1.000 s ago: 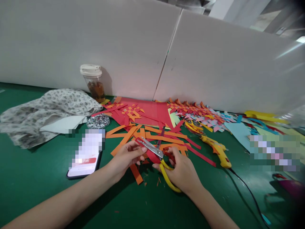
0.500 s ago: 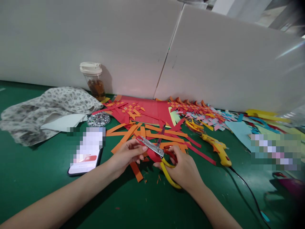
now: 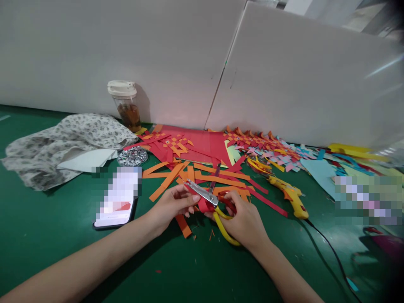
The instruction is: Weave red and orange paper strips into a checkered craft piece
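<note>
My right hand (image 3: pixel 241 216) is closed around the handles of a pair of scissors (image 3: pixel 206 194), one handle loop yellow and the other red. Their blades are spread, one pointing to my left hand and the other away over the paper strips. Between thumb and fingers, my left hand (image 3: pixel 176 206) pinches a piece of red paper (image 3: pixel 205 205) that curls under the blades. Orange paper strips (image 3: pixel 170 181) lie just beyond both hands. Where exactly the blades meet the red paper is partly hidden.
A phone (image 3: pixel 118 198) and patterned cloth (image 3: pixel 75 134) lie on the left, a lidded cup of brown drink (image 3: pixel 126 107) behind them. Red sheets (image 3: pixel 202 145) and woven paper fish (image 3: pixel 176 144) sit by the wall. A yellow glue gun (image 3: pixel 292 195) with a cord rests on the right.
The whole view has shifted slightly. Both hands keep their grips, and the scissors and red paper hold nearly the same pose, the blades still spread.
</note>
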`<state>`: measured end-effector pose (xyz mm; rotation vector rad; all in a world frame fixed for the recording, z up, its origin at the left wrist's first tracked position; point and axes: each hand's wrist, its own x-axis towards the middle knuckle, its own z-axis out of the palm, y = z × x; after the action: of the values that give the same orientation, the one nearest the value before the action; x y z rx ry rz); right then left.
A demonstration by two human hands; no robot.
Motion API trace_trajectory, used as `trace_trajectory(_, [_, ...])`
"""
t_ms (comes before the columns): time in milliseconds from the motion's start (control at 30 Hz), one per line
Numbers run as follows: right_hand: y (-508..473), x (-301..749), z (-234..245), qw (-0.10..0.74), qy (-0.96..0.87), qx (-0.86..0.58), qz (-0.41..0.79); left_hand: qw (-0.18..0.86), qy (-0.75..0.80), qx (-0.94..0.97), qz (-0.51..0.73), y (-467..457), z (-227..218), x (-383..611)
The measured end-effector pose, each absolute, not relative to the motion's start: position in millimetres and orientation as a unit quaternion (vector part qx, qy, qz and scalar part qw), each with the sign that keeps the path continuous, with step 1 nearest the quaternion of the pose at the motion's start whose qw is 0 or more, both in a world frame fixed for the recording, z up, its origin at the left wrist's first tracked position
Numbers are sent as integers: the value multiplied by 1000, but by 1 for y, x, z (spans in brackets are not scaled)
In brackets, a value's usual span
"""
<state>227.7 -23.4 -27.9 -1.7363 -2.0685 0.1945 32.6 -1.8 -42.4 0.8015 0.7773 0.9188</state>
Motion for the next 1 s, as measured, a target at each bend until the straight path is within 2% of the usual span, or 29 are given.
trace_trajectory(167, [-24,229,-28,236,-727,-637,98,747,360,383,407,-3,-45,34])
trace_trajectory(333, [-21,235,-27,305,-680,-648,157,743,373,376,410,-4,-46,34])
trace_trajectory(433, [-20,237,-27,317,-663,-654,183,746,365,368,419,-4,-45,34])
trace_trajectory(733, [-25,230,-18,211,-721,-646,131,742,367,289,480,-3,-44,33])
trace_trajectory(1000, [-27,228,-17,169,-739,-645,97,723,370,266,520,-4,-47,35])
